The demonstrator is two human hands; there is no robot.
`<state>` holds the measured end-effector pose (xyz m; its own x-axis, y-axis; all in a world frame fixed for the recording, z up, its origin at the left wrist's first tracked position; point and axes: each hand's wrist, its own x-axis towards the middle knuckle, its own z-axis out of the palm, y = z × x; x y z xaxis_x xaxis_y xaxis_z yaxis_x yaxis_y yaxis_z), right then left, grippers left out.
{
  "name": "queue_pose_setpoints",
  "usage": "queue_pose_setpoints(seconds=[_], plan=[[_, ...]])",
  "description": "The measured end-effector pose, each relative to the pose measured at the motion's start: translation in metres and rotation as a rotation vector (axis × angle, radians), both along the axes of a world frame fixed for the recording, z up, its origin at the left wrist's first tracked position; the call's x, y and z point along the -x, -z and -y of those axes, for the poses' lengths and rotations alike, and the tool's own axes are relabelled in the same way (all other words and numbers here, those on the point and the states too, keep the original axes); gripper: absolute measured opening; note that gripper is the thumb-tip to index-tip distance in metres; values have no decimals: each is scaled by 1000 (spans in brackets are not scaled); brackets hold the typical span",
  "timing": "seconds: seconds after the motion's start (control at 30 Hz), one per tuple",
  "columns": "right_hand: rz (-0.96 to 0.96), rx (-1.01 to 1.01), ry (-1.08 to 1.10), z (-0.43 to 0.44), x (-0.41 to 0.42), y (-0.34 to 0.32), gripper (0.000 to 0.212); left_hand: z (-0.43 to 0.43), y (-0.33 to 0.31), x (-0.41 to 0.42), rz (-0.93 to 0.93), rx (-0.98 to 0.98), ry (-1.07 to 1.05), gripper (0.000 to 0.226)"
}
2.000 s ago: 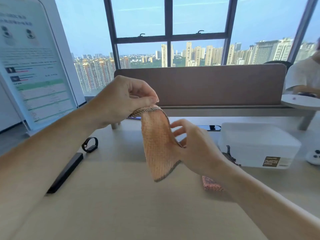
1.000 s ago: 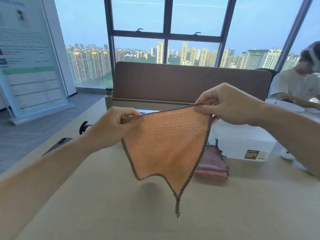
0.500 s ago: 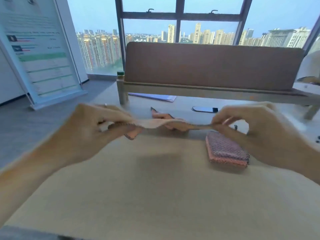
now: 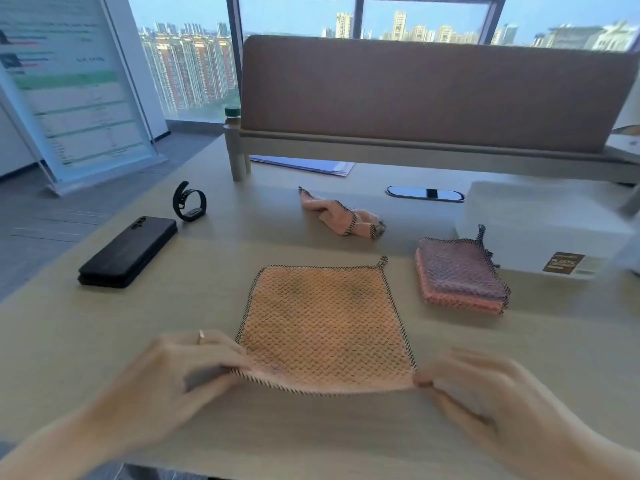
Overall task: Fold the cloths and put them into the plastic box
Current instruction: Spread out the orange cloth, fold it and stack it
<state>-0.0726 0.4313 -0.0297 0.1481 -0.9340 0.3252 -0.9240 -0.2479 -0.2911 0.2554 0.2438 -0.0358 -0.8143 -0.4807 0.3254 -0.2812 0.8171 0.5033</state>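
An orange cloth (image 4: 322,320) with dark stitched edges lies spread flat on the table, its far hanging loop pointing away. My left hand (image 4: 187,365) pinches its near left corner and my right hand (image 4: 467,382) pinches its near right corner. The near edge is lifted slightly off the table. A folded stack of pink and purple cloths (image 4: 462,275) rests to the right, beside the lidded white plastic box (image 4: 540,230). A crumpled pink cloth (image 4: 343,216) lies further back.
A black phone (image 4: 128,251) and a black wristband (image 4: 189,202) lie at the left. A brown desk divider (image 4: 433,91) closes the back, with papers (image 4: 311,164) and a cable port (image 4: 425,194) in front of it. A banner (image 4: 69,84) stands on the floor at left.
The orange cloth, first bunched, then held up stretched in the air, now lies flat on the table. Both hands came down and toward me, still pinching its corners.
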Motion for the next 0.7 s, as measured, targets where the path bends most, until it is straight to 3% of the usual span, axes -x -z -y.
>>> queue_pose_setpoints(seconds=[0.2,0.33,0.53,0.7], plan=[[356,-6,296,79,21,-32,16,63,-27,51,-184,-373,-265,9],[267,-80,415,131,36,-24,6,98,-15,80,-65,-313,-411,6],[108,-258,500,164,41,9,10,119,24,87,89,-144,-537,8],[92,-183,504,172,46,5,9,120,24,89,63,-58,-569,10]])
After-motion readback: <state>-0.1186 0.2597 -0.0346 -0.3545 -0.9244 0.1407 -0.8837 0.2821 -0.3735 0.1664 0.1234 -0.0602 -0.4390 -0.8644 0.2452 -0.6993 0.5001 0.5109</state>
